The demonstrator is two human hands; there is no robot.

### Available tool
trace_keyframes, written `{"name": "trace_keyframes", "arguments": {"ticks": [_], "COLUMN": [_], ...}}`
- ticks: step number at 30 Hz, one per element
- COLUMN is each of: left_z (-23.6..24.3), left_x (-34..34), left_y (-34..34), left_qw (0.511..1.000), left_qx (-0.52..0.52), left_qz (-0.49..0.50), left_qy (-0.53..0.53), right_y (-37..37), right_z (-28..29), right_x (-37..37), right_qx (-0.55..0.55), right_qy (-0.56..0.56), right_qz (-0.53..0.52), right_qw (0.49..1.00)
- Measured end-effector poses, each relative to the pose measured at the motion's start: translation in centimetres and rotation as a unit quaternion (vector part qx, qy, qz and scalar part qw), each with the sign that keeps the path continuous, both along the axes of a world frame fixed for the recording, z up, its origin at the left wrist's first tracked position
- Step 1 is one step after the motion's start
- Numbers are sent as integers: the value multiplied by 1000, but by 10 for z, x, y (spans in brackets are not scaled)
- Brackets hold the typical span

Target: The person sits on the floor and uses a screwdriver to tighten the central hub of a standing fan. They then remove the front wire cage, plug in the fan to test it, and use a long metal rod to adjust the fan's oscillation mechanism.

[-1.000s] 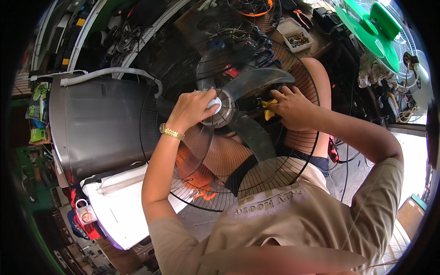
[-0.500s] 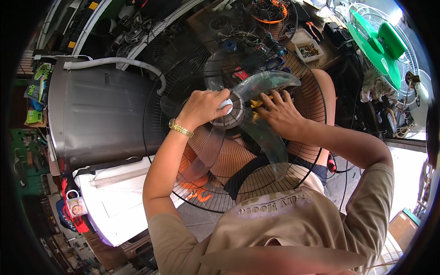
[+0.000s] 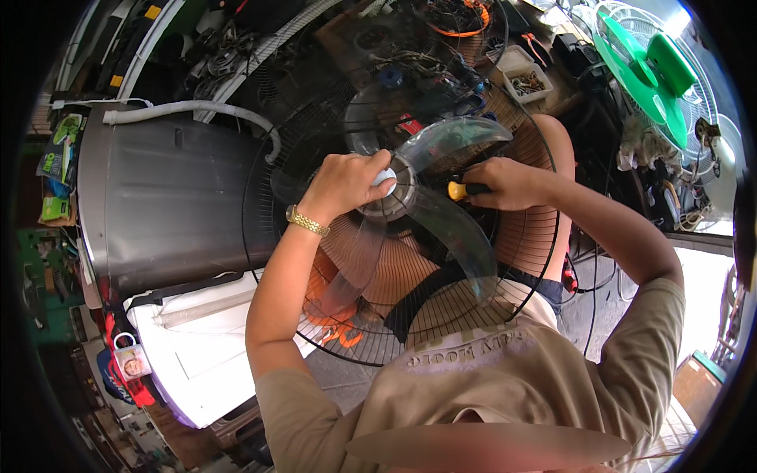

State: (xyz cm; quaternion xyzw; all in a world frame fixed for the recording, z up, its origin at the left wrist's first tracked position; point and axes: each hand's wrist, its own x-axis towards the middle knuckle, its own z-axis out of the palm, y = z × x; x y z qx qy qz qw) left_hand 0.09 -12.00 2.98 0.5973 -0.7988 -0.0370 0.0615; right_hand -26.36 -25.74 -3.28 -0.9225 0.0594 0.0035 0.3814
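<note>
A fan with clear plastic blades point(image 3: 457, 236) lies across my lap, over a round black wire guard point(image 3: 520, 315). At its grey hub point(image 3: 405, 185), my left hand point(image 3: 343, 185) is closed, thumb and fingers pinching a pale blue-white knob point(image 3: 385, 180). To the right of the hub, my right hand point(image 3: 506, 183) is closed around a tool with a yellow-and-black handle point(image 3: 456, 191). The handle's rounded yellow end points toward the hub; the tool's other end is hidden by my fingers.
A dark grey drum-like housing point(image 3: 177, 205) with a grey hose point(image 3: 197, 105) stands at the left. Below it lies a white panel point(image 3: 205, 347). A tray of small parts point(image 3: 527, 83) sits at the far right, near a green-bladed fan point(image 3: 643, 75). Wires and tools crowd the far side.
My right hand, earlier spread over the yellow items by the blade, has drawn back right and closed around the yellow-and-black handle. My left hand keeps its pinch on the knob.
</note>
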Motion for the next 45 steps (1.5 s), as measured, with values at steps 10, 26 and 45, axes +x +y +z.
{"name": "trace_keyframes", "arguments": {"ticks": [10, 26, 45], "left_z": [-3, -6, -11], "left_x": [-4, -3, 1], "left_y": [4, 3, 5], "left_qw": [999, 1000, 999], "left_qx": [-5, 1, -49], "left_qz": [40, 28, -1], "left_qy": [-28, 11, 3], "right_y": [22, 37, 37], "right_z": [-12, -20, -14], "right_x": [-8, 8, -11], "right_qx": [-161, -191, -166], "right_qy": [-40, 66, 3], "right_qz": [-186, -152, -88], "right_qw": [969, 967, 982]}}
